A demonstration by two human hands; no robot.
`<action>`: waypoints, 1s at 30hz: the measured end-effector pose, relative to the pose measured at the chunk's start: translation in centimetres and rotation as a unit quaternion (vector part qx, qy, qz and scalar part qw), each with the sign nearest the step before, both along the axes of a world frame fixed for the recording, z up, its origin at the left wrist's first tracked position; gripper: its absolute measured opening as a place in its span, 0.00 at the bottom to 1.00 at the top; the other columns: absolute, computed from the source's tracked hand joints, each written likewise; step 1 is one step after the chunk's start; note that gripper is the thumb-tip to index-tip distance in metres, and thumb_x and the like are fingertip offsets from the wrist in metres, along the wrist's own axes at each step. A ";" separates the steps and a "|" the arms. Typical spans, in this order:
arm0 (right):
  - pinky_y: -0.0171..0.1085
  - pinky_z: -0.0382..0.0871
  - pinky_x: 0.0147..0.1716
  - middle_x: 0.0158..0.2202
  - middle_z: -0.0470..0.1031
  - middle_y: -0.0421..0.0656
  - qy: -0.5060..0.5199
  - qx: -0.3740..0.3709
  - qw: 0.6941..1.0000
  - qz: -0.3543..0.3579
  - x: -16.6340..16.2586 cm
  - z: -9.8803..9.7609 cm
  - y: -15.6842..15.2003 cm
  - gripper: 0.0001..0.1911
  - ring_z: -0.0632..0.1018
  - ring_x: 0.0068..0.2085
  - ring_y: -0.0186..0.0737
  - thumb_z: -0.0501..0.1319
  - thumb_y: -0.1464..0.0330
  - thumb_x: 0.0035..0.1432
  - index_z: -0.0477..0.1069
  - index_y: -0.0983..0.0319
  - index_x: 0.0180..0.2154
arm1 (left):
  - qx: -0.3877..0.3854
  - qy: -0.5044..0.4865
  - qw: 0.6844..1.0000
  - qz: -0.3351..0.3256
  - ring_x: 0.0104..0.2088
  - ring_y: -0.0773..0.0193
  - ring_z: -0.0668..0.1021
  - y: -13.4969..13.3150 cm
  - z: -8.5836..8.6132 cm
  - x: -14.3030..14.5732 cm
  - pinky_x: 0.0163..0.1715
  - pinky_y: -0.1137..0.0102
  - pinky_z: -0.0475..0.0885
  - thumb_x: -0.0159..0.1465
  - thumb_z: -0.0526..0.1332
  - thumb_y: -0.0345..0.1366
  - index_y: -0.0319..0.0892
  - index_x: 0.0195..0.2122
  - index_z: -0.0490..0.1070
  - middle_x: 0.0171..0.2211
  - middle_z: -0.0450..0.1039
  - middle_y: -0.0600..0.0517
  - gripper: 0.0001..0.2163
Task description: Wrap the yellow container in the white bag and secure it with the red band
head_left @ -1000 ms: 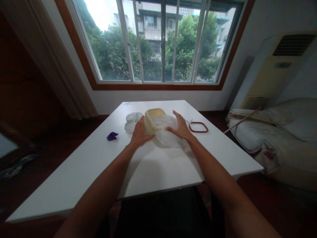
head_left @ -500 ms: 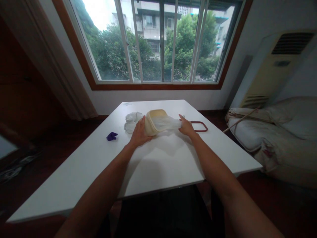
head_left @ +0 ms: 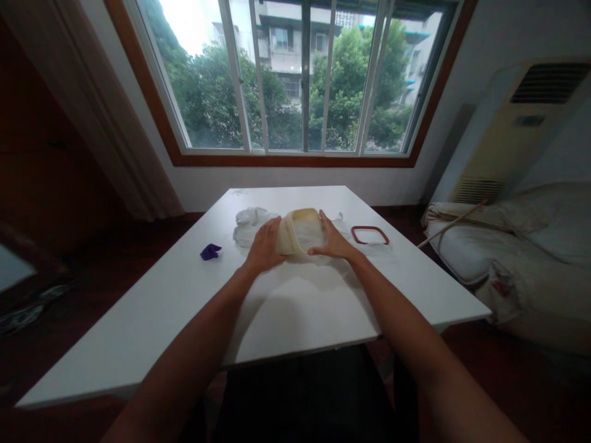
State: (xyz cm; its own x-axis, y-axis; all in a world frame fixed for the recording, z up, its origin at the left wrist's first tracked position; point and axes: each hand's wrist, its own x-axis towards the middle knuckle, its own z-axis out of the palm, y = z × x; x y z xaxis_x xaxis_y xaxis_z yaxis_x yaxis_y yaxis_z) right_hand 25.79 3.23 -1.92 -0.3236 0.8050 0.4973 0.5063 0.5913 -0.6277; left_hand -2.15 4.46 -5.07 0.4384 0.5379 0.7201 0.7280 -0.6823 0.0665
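Note:
A cream plastic bin (head_left: 287,237) lies tilted on the white table, its open mouth turned to the right. My left hand (head_left: 266,246) is wrapped around its base end. At the mouth, my right hand (head_left: 333,239) holds the rim, thumb on the near side and fingers on the far side. A thin, see-through plastic bag (head_left: 310,234) shows at the opening; part of it spreads out behind my right hand. How far the bag reaches inside cannot be seen. Beyond my left hand lies a crumpled whitish plastic bag (head_left: 249,223).
A reddish-brown rectangular ring (head_left: 370,228) rests on the table (head_left: 295,314) to the right. On the left is a small dark purple folded piece (head_left: 210,251). A covered sofa (head_left: 535,258) with a stick (head_left: 455,223) stands right of the table, and a window (head_left: 295,92) is ahead.
My right hand has moved left from the stretched plastic bag to the bin's rim. The bag is no longer pulled taut. The bin has shifted slightly right with my left hand on it.

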 end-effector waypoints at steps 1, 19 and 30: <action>0.54 0.46 0.69 0.73 0.41 0.59 0.005 -0.006 1.000 0.005 -0.4 -0.3 0.0 0.78 0.51 0.72 0.58 0.74 0.43 0.32 0.33 0.63 0.72 | 0.002 -0.001 1.000 0.001 0.66 0.37 0.60 0.0 0.0 0.0 0.64 0.46 0.59 0.50 0.71 0.43 0.39 0.71 0.36 0.67 0.52 0.33 0.55; 0.37 0.69 0.32 0.32 0.80 0.46 -0.086 -0.146 0.982 -0.077 1.0 2.8 -1.8 0.22 0.79 0.34 0.45 0.69 0.52 0.49 0.80 0.64 0.36 | -0.021 -0.037 0.998 0.039 0.67 0.37 0.59 0.1 0.1 0.1 0.65 0.46 0.58 0.48 0.73 0.45 0.38 0.71 0.37 0.68 0.51 0.33 0.57; 0.34 0.64 0.29 0.26 0.70 0.39 0.300 -0.012 0.945 -0.128 2.9 3.6 -0.9 0.14 0.68 0.29 0.37 0.53 0.58 0.51 0.69 0.62 0.28 | -0.073 -0.101 0.989 0.082 0.68 0.34 0.57 0.3 -0.5 -0.5 0.66 0.46 0.58 0.47 0.75 0.43 0.35 0.71 0.35 0.69 0.48 0.32 0.59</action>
